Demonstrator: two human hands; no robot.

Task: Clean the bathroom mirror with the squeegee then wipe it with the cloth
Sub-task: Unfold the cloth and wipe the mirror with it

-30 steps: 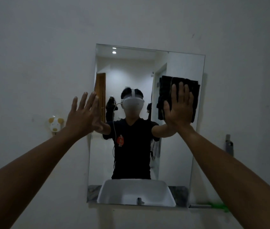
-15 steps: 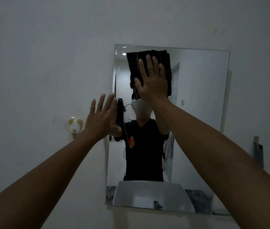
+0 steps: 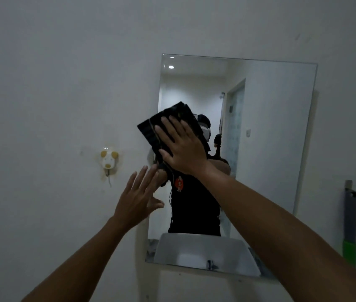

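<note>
White wall (image 3: 63, 83) carries the mirror (image 3: 270, 127); right grip (image 3: 183, 147) presses cloth (image 3: 151, 129) flat-fingered on it, left grip (image 3: 137, 199) spread wide.

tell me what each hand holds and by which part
The right hand presses the folded black cloth flat on the mirror, palm over its lower right part, not gripped. The left hand holds nothing.

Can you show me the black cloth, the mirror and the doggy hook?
black cloth (image 3: 149, 132): head view, its uncovered left part.
mirror (image 3: 277, 138): head view, bare glass on the right side.
doggy hook (image 3: 108, 159): head view, its white face.
</note>
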